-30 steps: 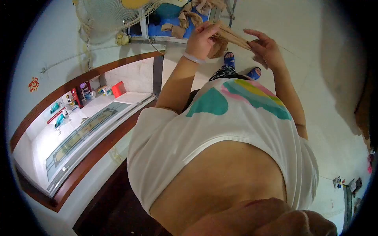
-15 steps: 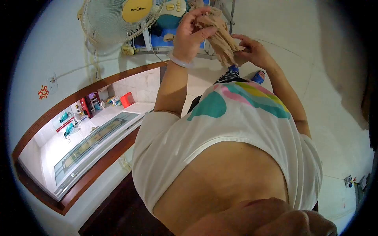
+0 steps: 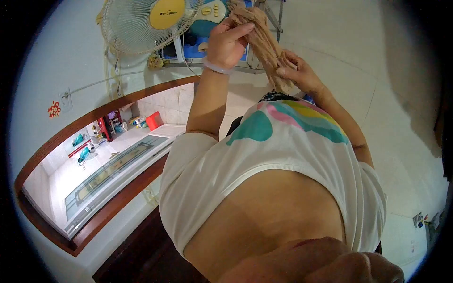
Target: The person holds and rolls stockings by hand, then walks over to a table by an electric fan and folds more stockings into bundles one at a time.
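A crumpled, stretchy tan fabric (image 3: 265, 46) hangs between my two hands at the top centre. My left hand (image 3: 228, 43), with a pale bangle at the wrist, pinches its upper part between thumb and fingers. Lower down and to the right, my right hand (image 3: 298, 71) grips the fabric's lower part, thumb against curled fingers. The cloth's lower end dangles close to the front of the white shirt (image 3: 283, 155).
A fan with a yellow centre (image 3: 167, 13) stands at the upper left beside a blue surface (image 3: 192, 51) with small items. A metal frame (image 3: 275, 21) is behind the fabric. A wood-framed opening (image 3: 61, 141) lies at left.
The fabric, first stretched thin between my hands, was bunched and now hangs lengthwise. My left hand has moved left, and my right hand has come lower and nearer the shirt.
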`<state>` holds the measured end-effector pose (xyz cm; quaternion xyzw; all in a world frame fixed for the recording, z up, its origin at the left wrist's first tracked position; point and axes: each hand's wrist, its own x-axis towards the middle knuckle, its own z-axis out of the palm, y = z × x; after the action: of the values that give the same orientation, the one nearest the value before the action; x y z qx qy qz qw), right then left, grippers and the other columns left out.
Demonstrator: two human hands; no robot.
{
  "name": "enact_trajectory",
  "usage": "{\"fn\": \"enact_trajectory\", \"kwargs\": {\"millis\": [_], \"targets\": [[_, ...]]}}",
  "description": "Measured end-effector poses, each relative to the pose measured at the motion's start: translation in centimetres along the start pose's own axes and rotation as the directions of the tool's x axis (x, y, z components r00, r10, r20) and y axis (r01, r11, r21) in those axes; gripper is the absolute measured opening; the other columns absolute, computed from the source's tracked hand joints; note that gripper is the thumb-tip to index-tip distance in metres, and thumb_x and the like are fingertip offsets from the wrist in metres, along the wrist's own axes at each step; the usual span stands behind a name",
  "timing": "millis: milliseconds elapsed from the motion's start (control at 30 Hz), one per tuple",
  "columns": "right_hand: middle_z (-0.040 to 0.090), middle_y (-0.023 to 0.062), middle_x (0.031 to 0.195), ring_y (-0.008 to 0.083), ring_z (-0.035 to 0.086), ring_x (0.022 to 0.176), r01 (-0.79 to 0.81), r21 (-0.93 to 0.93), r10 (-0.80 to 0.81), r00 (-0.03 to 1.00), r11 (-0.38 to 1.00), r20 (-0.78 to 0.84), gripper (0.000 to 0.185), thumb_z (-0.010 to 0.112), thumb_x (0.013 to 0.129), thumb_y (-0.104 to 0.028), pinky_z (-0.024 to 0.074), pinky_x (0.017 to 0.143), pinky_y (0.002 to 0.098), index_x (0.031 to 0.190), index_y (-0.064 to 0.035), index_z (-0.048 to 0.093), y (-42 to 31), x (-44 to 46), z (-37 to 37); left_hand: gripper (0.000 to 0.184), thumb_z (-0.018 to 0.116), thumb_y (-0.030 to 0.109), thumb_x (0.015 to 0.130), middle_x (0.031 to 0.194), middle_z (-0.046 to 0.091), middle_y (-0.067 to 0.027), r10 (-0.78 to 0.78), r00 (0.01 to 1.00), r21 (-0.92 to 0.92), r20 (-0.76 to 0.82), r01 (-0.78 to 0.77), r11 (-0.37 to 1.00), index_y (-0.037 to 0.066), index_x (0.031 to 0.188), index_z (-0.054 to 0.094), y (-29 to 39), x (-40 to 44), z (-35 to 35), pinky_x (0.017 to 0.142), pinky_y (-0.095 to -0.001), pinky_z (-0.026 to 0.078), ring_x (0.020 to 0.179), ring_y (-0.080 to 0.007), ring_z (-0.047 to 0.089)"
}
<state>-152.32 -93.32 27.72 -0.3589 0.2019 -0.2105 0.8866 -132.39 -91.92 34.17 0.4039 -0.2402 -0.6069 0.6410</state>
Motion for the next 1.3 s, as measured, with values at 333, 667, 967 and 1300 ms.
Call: {"fn": "enact_trajectory", "kwargs": {"millis": [333,667,967,1300], "targets": [[0.06,0.0075,0.093,0.0156,0.058,0.082,0.051,0.158,-0.021,0.983,0.986,-0.182,0.027,0.058,0.08,-0.01,0.0477,0.072,0.0264,0.104,-0.0002,0.052,1.0,0.6,-1.3,0.029,0.047,-0.01,0.069,0.088,0.062,-0.007,0.469,0.867,0.931,0.167,-0.295,0.213,0.003,0.089,0.061,-1.9,0.2,-1.1,0.063,-0.0266,0.049,0.076,-0.0169,0.06],[0.057,0.0084,0.094,0.0154,0.054,0.073,0.216,0.28,-0.155,0.963,0.935,-0.222,0.027,0.049,0.078,-0.004,0.0418,0.059,0.025,0.104,-0.0017,0.049,-1.6,0.7,-2.4,0.016,0.054,0.0,0.077,0.088,0.062,-0.0067,0.205,0.954,0.774,0.22,-0.299,0.558,0.001,0.09,0.062,-2.5,-0.2,-0.4,0.07,-0.0245,0.046,0.081,-0.0158,0.059],[0.058,0.0028,0.077,0.0102,0.051,0.063,0.172,0.101,-0.121,0.914,0.98,-0.388,0.015,0.056,0.082,-0.015,0.0392,0.054,0.0231,0.091,-0.004,0.055,-2.6,1.0,-0.8,0.035,0.062,0.0,0.067,0.073,0.056,-0.0093,0.46,0.882,0.952,0.104,-0.222,0.209,0.008,0.099,0.055,-4.6,0.6,0.5,0.059,-0.0332,0.045,0.068,-0.0227,0.055],[0.054,0.0011,0.067,0.0068,0.047,0.053,0.187,-0.163,-0.243,0.84,0.969,-0.485,0.01,0.056,0.082,-0.012,0.0384,0.046,0.0207,0.086,-0.0027,0.054,-3.1,1.5,-0.1,0.03,0.06,0.002,0.069,0.08,0.056,-0.0113,0.45,0.812,0.902,0.371,-0.431,0.034,0.007,0.097,0.052,-6.8,1.1,2.4,0.058,-0.0344,0.046,0.069,-0.0272,0.056]]}}
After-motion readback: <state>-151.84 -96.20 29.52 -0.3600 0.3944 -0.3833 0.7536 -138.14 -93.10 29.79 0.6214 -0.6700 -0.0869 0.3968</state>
